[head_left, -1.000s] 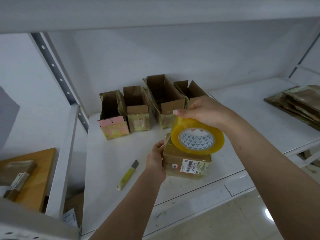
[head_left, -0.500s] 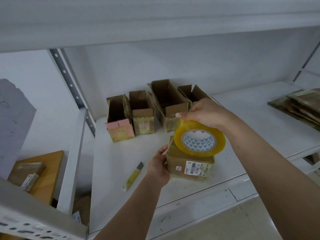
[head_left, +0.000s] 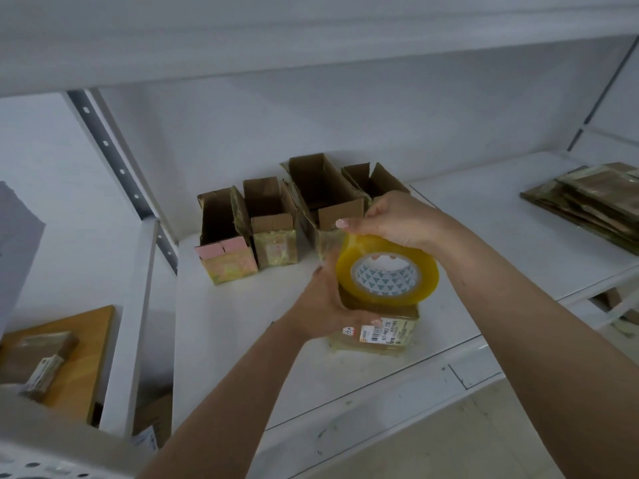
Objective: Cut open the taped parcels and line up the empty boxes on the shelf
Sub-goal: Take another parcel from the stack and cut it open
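At far left, on a lower wooden surface (head_left: pixel 86 344) beyond the shelf upright, a taped parcel with a label (head_left: pixel 38 361) lies flat. On the white shelf (head_left: pixel 242 340), four opened cardboard boxes stand in a row against the back wall, flaps up and mouths open upward: the pink-flapped box (head_left: pixel 224 243) at the left end, a second box (head_left: pixel 271 226) touching it, a larger third box (head_left: pixel 321 198), and a fourth box (head_left: pixel 371 179) partly hidden behind the right hand (each box's long axis runs from the shelf front toward the wall).

Nearer the shelf's front edge sits a sealed parcel (head_left: pixel 380 335), wrapped in clear tape, its barcode label facing the camera and its long side running left to right, roughly parallel to the shelf edge. The left hand (head_left: pixel 325 305) grips the parcel's left end, fingers curled round the front face and thumb up along the side. Directly above, the right hand (head_left: pixel 397 219) holds a roll of yellowish packing tape (head_left: pixel 387 273) by its upper rim, fingers bent over the top and fingertips showing inside the core; the roll stands on edge on top of the parcel, its open core facing the camera.

At far right, a stack of flattened cardboard (head_left: pixel 594 202) lies on the shelf, well apart from the parcel.
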Demonstrator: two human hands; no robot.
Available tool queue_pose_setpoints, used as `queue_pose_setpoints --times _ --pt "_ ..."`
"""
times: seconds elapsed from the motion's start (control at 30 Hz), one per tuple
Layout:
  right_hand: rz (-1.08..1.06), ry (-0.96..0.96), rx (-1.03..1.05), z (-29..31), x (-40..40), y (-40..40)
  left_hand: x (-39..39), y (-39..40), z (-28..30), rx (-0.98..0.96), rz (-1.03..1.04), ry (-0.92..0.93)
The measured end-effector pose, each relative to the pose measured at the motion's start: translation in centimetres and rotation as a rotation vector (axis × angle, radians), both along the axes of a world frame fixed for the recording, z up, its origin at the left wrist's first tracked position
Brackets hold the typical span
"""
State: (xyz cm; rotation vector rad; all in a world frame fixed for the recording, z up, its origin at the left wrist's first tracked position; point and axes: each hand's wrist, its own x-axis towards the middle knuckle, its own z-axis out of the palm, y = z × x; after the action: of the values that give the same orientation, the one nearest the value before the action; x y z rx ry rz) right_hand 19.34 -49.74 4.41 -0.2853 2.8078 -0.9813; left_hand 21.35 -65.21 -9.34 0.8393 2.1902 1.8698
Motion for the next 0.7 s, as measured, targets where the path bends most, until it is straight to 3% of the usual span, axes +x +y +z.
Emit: queue_pose_setpoints --times 0.2,0.33,0.47,0.6,0.7 --pt "0.099 -0.212 -0.233 -0.2 0.4 3.3 -0.5 0.2 -1.8 -0.118 0.160 0.004" --pt "-0.018 -0.212 -0.391 -2.0 1.4 4.0 -0.7 -0.1 -1.5 -0.213 0.165 0.051" --pt "-0.097 -0.099 -0.186 -0.6 1.8 6.2 -0.9 -0.4 -1.1 -0.311 0.176 0.074" --pt "-0.169 -0.133 0.154 -1.0 2.8 10.1 -1.1 -0.2 -0.9 -0.346 0.190 0.073" --pt "-0.235 -0.270 0.100 -3.8 3.4 11.5 -1.4 -0.1 -0.9 -0.353 0.175 0.080"
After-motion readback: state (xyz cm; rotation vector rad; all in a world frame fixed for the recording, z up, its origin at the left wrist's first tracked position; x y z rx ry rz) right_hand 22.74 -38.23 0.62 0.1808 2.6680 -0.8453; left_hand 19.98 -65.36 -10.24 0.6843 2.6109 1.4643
